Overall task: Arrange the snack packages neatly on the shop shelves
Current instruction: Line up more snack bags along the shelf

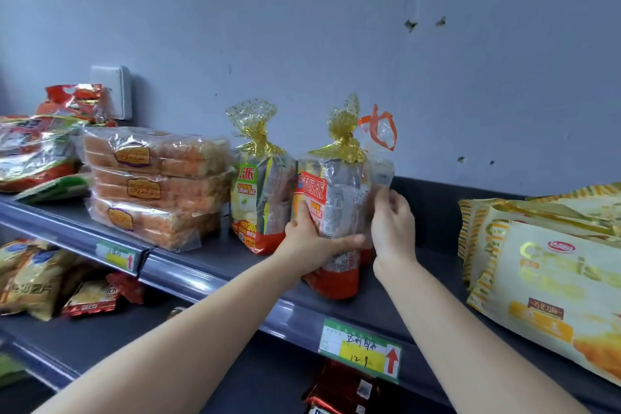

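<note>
Head view looks along the dark grey metal shelf. My left hand wraps the lower front of a clear plastic snack bag with an orange-red base and gold twist-tied top, thumb up its printed face and fingers curled across its near side. The bag stands upright near the shelf's front edge. I judge I hold it low so that the tall bag can slide back without toppling. My right hand, fingers curled, pinches the film of a clear bag with an orange loop handle just behind it, probably to steady that one. Both bags sit between my hands. Touching mine on the left is a green-labelled bag with a gold tie, which looks like the row to match. Beyond that is a stack of clear-wrapped orange cake loaves.
</note>
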Motion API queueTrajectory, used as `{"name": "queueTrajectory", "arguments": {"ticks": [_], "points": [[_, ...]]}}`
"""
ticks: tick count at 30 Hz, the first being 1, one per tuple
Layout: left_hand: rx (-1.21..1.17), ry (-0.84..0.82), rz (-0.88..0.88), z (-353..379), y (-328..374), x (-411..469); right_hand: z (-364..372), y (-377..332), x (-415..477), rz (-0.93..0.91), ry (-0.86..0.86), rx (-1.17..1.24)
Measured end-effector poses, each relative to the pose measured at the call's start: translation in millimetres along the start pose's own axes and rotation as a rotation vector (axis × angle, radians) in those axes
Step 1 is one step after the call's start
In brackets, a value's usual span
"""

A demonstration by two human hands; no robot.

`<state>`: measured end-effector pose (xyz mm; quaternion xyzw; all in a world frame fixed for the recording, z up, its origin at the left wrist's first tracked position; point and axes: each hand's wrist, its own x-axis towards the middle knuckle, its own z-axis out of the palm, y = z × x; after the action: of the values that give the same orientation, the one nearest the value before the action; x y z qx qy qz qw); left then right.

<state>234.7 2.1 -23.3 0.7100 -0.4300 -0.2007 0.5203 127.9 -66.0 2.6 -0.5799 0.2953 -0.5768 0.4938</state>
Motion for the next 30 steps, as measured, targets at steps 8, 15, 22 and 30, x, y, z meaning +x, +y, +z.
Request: {"name": "queueTrajectory", "arguments": {"ticks": [8, 15, 22, 30], "points": [[0.558, -0.051, 0.138, -43.2, -6.3, -28.6, 32.4, -7.6, -37.7, -0.929, 0.179, -0.460], [0.927, 0.150, 0.239, -132.3, -53.4, -50.1, 81.2, 10.6, -69.8, -1.125, 0.083, -0.762], [0.968, 0.267, 0.175, -268.3, -127.2, -74.8, 177.5, 30.5, -121.4, -1.103, -0.130, -0.830], [1.069, 0.290, 0.057, -400.3, -199.6, -94.4, 316.8, 52.8, -184.1, -0.799, -0.354, -0.859]]}}
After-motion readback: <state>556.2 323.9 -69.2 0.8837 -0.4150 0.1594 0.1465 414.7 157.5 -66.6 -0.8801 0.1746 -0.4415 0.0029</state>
